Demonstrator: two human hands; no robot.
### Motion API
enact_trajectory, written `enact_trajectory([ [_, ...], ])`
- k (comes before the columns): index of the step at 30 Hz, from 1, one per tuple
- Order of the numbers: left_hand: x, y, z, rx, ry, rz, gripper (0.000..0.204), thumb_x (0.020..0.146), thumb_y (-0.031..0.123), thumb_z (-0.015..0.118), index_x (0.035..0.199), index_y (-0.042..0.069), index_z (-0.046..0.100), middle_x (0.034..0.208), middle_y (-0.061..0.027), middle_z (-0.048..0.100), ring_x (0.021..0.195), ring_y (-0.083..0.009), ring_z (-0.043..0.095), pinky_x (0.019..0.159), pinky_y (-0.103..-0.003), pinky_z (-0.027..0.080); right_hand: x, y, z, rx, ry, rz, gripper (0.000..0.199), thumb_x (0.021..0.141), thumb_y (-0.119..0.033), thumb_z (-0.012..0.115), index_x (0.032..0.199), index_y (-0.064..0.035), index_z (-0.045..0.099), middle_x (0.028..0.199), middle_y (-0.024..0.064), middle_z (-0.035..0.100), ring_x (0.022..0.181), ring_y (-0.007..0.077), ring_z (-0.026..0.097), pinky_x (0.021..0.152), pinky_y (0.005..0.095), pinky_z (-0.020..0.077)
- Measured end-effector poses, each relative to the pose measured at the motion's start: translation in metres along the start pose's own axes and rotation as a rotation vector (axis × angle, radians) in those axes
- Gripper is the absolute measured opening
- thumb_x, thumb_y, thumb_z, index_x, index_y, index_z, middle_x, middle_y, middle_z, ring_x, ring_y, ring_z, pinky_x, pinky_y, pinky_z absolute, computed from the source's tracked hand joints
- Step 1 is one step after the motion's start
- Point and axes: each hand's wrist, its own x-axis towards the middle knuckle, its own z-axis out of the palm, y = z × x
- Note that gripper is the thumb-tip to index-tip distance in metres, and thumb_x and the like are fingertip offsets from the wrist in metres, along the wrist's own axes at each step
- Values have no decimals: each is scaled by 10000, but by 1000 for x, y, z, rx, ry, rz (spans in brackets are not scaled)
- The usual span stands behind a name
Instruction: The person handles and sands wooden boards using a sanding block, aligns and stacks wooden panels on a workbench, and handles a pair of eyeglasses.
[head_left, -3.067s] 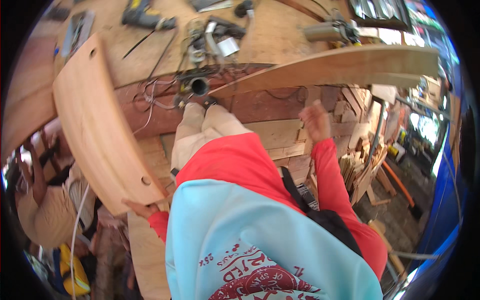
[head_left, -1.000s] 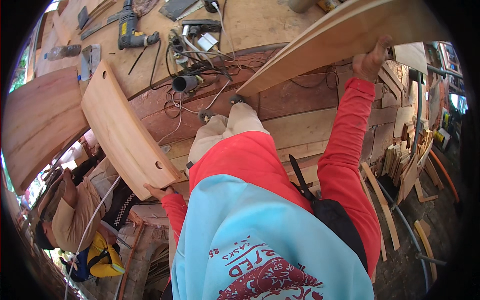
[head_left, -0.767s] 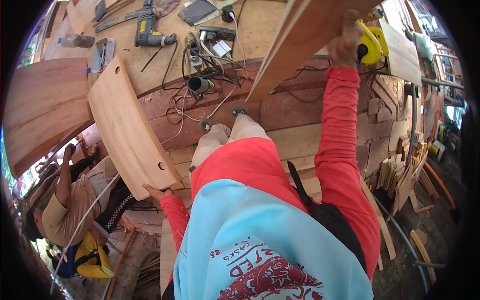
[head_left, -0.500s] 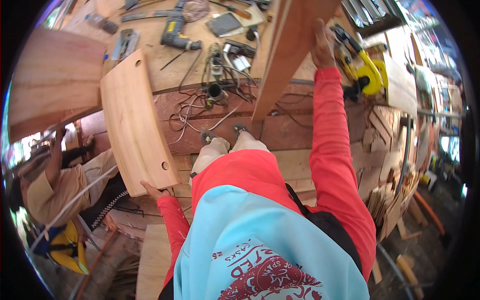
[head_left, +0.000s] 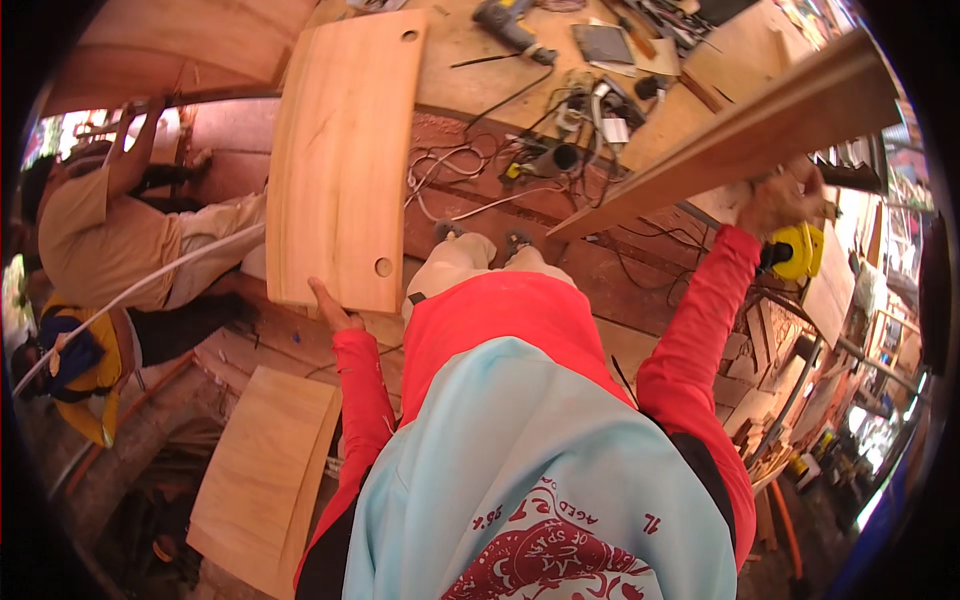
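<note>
The left hand [head_left: 328, 305] grips the curved board [head_left: 340, 160] at its near end, long axis running away. The right hand [head_left: 780, 200] seemingly clasps the long plank [head_left: 730, 140], angled up-right.

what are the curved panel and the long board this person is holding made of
Curved panel at the left hand: light wood, likely bent plywood, smooth and unpainted, with faint grain and two drilled holes. Long board under the right hand: reddish-brown wood with a sanded, matte look; solid or ply is unclear.

One head-worn fisheye view, steeply down over the wearer's torso onto a cluttered workbench [head_left: 470, 60], close
</note>
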Motion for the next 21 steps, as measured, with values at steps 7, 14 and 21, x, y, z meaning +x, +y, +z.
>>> enact_trajectory([
  [7,18,15,-6,45,6,-38,732,900,561,601,1386,37,444,1330,-100,543,1165,-254,553,993,-395,452,-67,-85,45,-3,-188,-287,207,941,-83,583,1058,86,559,923,149,633,744,197,638,716,275,537],
  [14,18,42,2,23,40,-29,708,897,506,640,1344,-17,473,1280,-114,582,1109,-250,594,938,-389,501,-130,-100,101,271,-589,-57,51,941,-12,560,980,-2,591,878,54,610,737,118,624,696,246,516],
  [21,30,50,-10,15,86,68,758,871,437,701,1285,-142,441,1249,-198,567,1013,-269,628,845,-387,555,-163,-93,175,291,-735,40,107,973,-102,559,1001,-9,604,875,56,637,754,111,629,684,239,518],
])
